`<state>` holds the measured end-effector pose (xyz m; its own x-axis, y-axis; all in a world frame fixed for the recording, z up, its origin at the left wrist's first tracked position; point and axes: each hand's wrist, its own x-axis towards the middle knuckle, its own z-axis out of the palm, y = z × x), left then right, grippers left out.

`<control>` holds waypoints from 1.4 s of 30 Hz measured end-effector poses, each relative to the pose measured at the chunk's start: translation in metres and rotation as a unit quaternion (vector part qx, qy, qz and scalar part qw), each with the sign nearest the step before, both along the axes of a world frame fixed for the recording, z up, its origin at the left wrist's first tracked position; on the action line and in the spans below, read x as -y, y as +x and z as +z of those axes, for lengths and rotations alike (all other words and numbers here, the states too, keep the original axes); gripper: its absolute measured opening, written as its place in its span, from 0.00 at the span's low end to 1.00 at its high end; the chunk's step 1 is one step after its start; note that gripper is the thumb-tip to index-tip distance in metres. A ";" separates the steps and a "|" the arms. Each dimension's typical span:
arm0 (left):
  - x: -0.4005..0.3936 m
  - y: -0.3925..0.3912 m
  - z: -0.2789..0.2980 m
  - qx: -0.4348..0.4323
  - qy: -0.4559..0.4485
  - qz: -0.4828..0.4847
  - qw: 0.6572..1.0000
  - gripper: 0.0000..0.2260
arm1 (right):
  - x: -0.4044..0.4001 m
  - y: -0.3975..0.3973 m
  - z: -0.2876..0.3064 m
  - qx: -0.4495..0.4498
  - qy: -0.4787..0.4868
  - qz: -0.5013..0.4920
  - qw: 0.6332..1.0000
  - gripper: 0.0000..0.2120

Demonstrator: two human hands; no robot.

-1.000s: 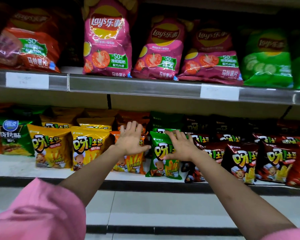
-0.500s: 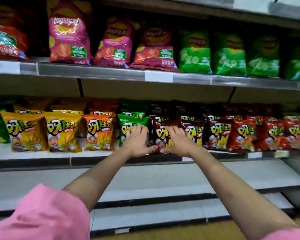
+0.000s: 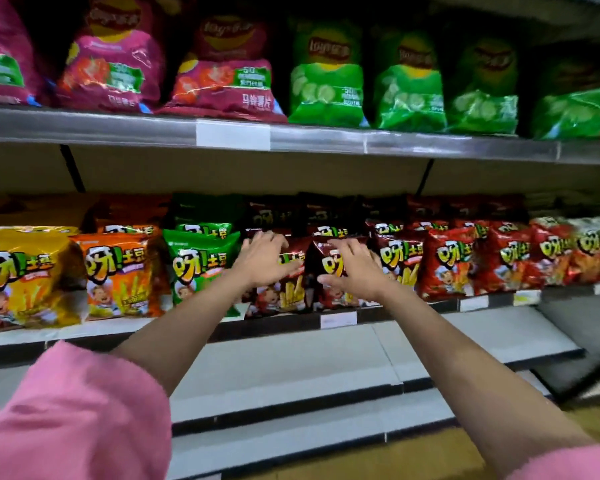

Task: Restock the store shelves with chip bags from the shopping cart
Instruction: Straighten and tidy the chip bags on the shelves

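Both my hands reach to the middle shelf [image 3: 340, 320], where small snack bags stand in a row. My left hand [image 3: 262, 259] lies with spread fingers against a dark brown bag [image 3: 288, 289]. My right hand [image 3: 352, 268] rests with straight fingers on the neighbouring dark brown bag [image 3: 328, 261]. Neither hand grips a bag. Left of them stand a green bag [image 3: 198, 265], an orange bag [image 3: 118, 275] and a yellow bag [image 3: 25, 278]. Red bags [image 3: 451, 261] continue to the right. The shopping cart is out of view.
The upper shelf [image 3: 291, 140] carries large pink chip bags [image 3: 222, 67] on the left and green ones [image 3: 409, 88] on the right. Below the snack row lie bare white shelves [image 3: 291, 362]. A dark panel [image 3: 575, 344] leans at the lower right above a wooden floor.
The view has shifted right along the shelf. Both hands have moved from the orange and green bags onto the dark brown bags, staying flat and holding nothing.
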<state>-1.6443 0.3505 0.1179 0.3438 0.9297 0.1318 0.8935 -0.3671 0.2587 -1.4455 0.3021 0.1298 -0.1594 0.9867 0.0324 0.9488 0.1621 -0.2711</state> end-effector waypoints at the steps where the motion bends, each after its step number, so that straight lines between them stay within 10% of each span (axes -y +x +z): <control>1: -0.012 0.006 0.000 0.013 -0.002 0.002 1.000 0.25 | -0.013 0.006 -0.001 0.006 -0.003 0.000 1.000 0.35; 8: -0.099 0.017 -0.006 0.104 -0.078 0.076 0.989 0.20 | -0.117 0.029 -0.005 0.021 -0.053 0.000 0.998 0.27; 19: -0.172 0.027 -0.005 -0.042 -0.308 0.131 0.941 0.25 | -0.220 0.047 -0.008 0.043 -0.194 -0.002 0.980 0.26; 24: -0.175 0.026 -0.021 -0.107 -0.267 0.116 0.951 0.16 | -0.238 0.046 -0.020 0.076 -0.260 0.042 0.962 0.22; 42: -0.171 0.027 -0.018 -0.176 -0.071 0.103 0.977 0.36 | -0.236 0.049 -0.024 0.078 -0.113 0.073 0.988 0.43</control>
<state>-1.6172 0.5218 0.1002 0.1491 0.9842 -0.0951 0.9873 -0.1536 -0.0417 -1.3966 0.5380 0.1061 -0.2856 0.9323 -0.2220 0.9529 0.2517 -0.1690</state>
